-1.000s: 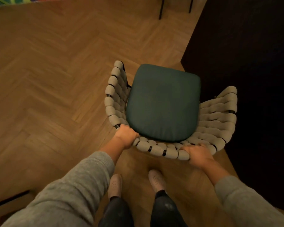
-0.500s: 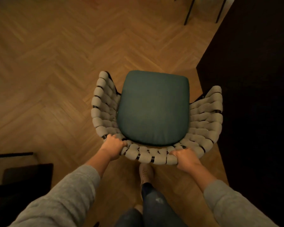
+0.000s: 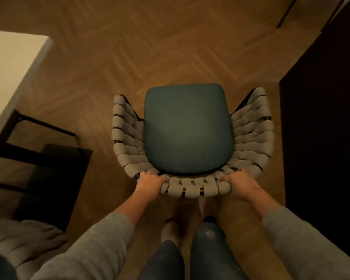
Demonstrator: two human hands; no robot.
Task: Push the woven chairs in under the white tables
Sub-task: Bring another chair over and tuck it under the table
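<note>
Floor: herringbone wood floor [image 3: 150, 47], dimly lit.
Chair: grey woven chair with green cushion [image 3: 190, 187], on open floor, well apart from the white worktop [image 3: 8, 67] at left.
Hands: left hand [image 3: 150, 181] and right hand [image 3: 241, 181] each curl over its back rim.
Progress: not yet under; likely needs steering left, then pushing in.

no legible text, labels, brands, numbers or signs anywhere in the head view.
</note>
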